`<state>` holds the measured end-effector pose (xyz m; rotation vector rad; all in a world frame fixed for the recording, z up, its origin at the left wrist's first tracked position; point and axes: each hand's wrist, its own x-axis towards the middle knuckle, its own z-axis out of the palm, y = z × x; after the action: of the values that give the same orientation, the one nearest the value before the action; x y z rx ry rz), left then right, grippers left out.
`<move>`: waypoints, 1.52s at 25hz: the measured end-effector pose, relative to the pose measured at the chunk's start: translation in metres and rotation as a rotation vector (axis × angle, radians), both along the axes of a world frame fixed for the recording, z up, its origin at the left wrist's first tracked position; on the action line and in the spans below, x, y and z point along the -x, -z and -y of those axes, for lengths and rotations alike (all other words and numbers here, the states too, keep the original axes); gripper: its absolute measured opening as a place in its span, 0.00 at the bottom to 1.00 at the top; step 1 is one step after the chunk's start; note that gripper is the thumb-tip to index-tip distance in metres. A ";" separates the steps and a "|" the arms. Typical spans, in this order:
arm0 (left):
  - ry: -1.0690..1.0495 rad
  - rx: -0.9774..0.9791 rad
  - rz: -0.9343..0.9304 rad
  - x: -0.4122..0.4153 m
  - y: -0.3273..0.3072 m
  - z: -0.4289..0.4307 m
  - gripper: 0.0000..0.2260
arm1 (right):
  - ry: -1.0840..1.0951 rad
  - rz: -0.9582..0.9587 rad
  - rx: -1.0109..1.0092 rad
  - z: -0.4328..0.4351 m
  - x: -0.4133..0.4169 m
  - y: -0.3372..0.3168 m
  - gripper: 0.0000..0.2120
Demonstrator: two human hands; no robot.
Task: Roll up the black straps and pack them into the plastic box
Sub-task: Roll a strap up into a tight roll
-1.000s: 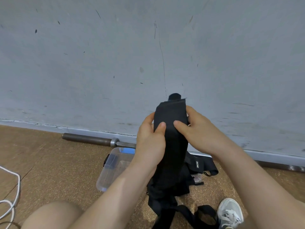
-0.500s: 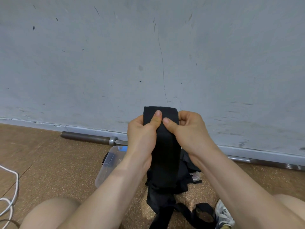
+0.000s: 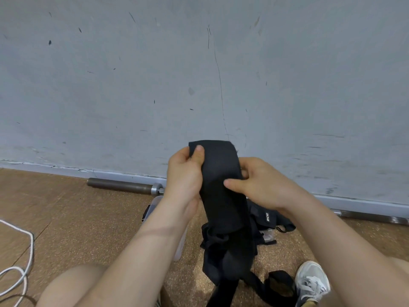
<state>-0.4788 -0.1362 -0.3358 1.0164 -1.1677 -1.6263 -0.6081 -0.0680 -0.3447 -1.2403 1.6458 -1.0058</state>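
Note:
A wide black strap (image 3: 221,196) hangs in front of me, its top end folded over. My left hand (image 3: 184,173) pinches the strap's top left edge with the thumb on its front. My right hand (image 3: 259,185) grips the strap's right edge a little lower, thumb pressed across the front. The strap's lower part runs down into a heap of more black straps (image 3: 263,220) on the floor. The clear plastic box (image 3: 155,203) lies on the floor behind my left forearm, mostly hidden.
A steel barbell (image 3: 124,186) lies along the foot of the grey wall (image 3: 199,74). A white cable (image 3: 22,262) loops on the cork floor at the left. My white shoe (image 3: 312,282) and a small rolled black strap (image 3: 281,282) sit at the lower right.
The strap's top end has been folded down, so the upright part is shorter. My right thumb slid lower on the strap, and both hands sit slightly lower.

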 end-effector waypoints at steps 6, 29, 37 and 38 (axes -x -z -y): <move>0.300 0.008 0.054 0.007 0.007 -0.021 0.11 | 0.522 0.217 0.362 0.006 -0.018 0.001 0.09; 0.558 0.584 0.709 -0.039 -0.026 0.015 0.13 | 0.487 0.652 0.135 0.001 0.001 -0.016 0.04; 0.580 0.243 0.510 -0.033 -0.021 0.007 0.27 | 0.429 0.302 0.322 -0.003 0.002 -0.022 0.08; 0.539 0.190 0.447 -0.026 -0.017 0.000 0.23 | 0.423 0.240 0.335 -0.003 -0.001 -0.020 0.09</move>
<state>-0.4532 -0.1362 -0.3186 1.0253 -1.9936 -1.6831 -0.6071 -0.0651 -0.3243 -0.9419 1.6237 -1.6793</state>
